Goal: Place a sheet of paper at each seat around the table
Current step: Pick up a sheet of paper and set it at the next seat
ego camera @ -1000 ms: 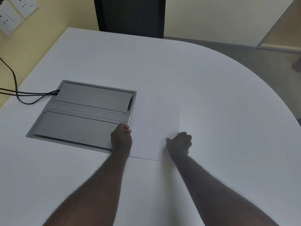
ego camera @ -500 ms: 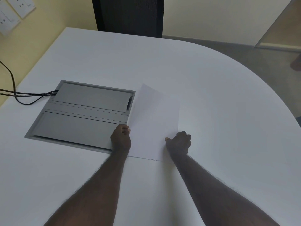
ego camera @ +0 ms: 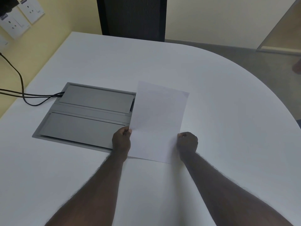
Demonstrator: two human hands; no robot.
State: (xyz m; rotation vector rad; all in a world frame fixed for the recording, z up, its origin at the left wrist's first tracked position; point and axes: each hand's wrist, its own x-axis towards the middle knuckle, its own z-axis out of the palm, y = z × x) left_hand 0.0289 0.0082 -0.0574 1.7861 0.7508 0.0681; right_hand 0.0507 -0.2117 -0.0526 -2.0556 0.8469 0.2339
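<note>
A white sheet of paper (ego camera: 158,115) is held over the white table (ego camera: 211,111), its far end raised and overlapping the right edge of the grey cable box. My left hand (ego camera: 121,141) pinches the sheet's left edge near its near end. My right hand (ego camera: 187,141) pinches the right edge, fingers curled. More white paper seems to lie flat under the raised sheet; its near edge shows between my wrists.
A grey recessed cable box (ego camera: 84,116) sits in the table left of the paper, with black cables (ego camera: 21,93) running off to the left. A black chair back (ego camera: 132,17) stands at the table's far edge. Wall sockets (ego camera: 17,18) are at upper left.
The sheet's far end has lifted off the table and risen further, while both hands keep their grip at its near end. The hands have barely shifted.
</note>
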